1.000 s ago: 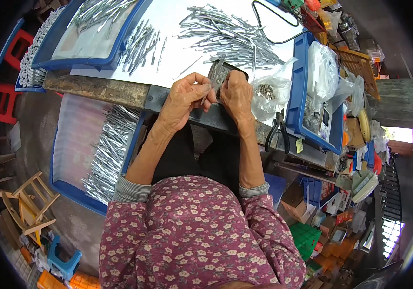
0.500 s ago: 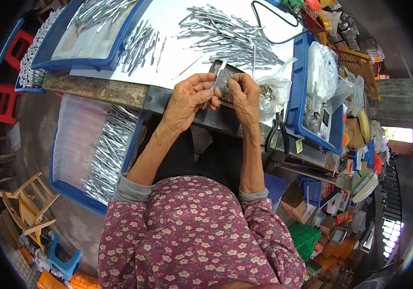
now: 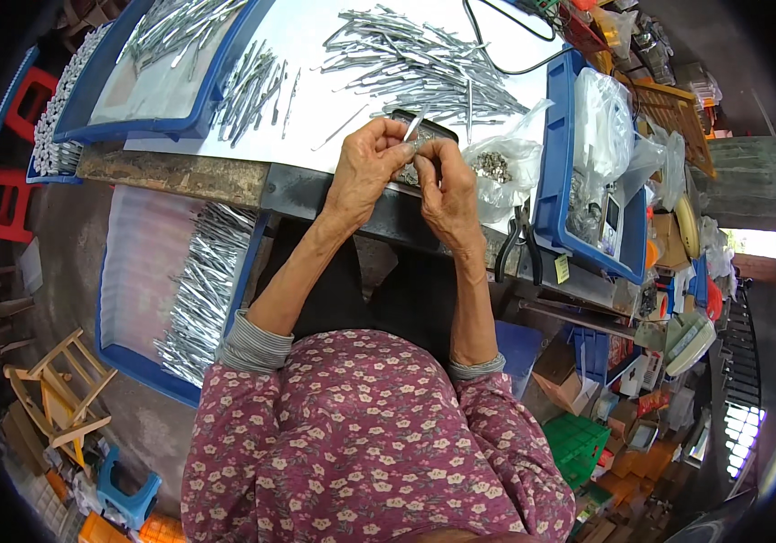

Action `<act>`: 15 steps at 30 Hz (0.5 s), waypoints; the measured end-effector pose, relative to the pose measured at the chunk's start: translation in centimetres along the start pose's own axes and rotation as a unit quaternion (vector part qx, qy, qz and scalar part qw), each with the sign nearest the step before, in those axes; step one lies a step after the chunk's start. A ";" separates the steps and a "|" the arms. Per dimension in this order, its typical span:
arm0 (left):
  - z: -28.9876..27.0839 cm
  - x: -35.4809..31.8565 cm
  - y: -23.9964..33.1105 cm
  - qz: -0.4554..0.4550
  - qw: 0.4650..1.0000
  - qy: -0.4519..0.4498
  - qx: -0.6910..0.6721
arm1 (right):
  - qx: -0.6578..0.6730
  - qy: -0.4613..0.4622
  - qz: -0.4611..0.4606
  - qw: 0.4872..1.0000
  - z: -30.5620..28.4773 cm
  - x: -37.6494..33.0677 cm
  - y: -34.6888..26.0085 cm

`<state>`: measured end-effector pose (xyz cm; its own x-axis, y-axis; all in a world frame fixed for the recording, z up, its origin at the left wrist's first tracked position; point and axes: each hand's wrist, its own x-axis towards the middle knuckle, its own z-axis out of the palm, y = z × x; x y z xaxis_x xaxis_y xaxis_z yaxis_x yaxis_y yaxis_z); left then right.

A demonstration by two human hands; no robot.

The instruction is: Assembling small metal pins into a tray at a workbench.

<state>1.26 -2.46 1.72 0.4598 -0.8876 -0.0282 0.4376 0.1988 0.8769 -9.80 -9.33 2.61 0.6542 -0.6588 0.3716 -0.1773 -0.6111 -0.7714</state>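
Observation:
My left hand [image 3: 363, 174] pinches a thin silvery metal strip [image 3: 415, 123], which sticks up past the fingertips. Close against it, my right hand [image 3: 451, 192] has thumb and forefinger pressed together. Whatever those right fingers hold, if anything, is too small to make out. Behind both hands sits a small dark tray [image 3: 435, 126] with tiny metal bits, partly covered by the fingers. Just right of it, a clear plastic bag [image 3: 519, 161] lies open around a heap of small metal parts [image 3: 491, 166]. A large pile of similar metal strips [image 3: 424, 68] spreads over the white table sheet beyond.
Black-handled pliers [image 3: 518, 246] hang at the table edge beside a blue bin [image 3: 553, 172] of plastic bags. At the left stand a blue tray [image 3: 148, 128] of strips and a smaller strip group [image 3: 250, 95]. Below, another blue bin [image 3: 134, 357] holds many strips. A black cable [image 3: 488, 56] crosses the back.
My hands have come closer together, the right one shifting left and slightly down toward the strip. The left fingers have closed further around it, and the view has shifted slightly.

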 end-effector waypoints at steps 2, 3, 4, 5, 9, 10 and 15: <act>-0.2 0.1 -0.1 0.000 0.999 -0.014 -0.030 | -0.016 -0.014 -0.016 1.000 -0.2 0.0 0.1; -0.2 0.1 -0.2 0.000 0.999 -0.014 -0.030 | -0.016 -0.014 -0.016 1.000 -0.2 0.0 0.0; -0.3 0.1 -0.2 -0.001 0.999 -0.022 -0.046 | 0.017 -0.004 0.001 1.000 -0.1 0.0 -0.1; -0.3 0.1 -0.3 -0.002 0.998 -0.029 -0.063 | 0.049 0.006 0.017 0.999 0.0 -0.1 -0.2; -0.1 0.0 -0.5 -0.014 0.991 -0.046 -0.125 | 0.200 0.025 0.123 0.972 0.3 -0.3 -0.2; -0.1 -0.1 -0.7 -0.018 0.990 -0.043 -0.135 | 0.256 0.034 0.143 0.955 0.4 -0.5 -0.2; 0.3 -0.5 -1.0 -0.013 0.989 -0.029 -0.145 | 0.389 0.038 0.202 0.898 0.6 -0.9 0.3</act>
<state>0.35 -2.30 1.01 0.4048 -0.9143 -0.0134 0.6553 0.2799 0.7016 -10.02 -8.63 1.69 0.5943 -0.8042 -0.0084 0.1989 0.1571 -0.9674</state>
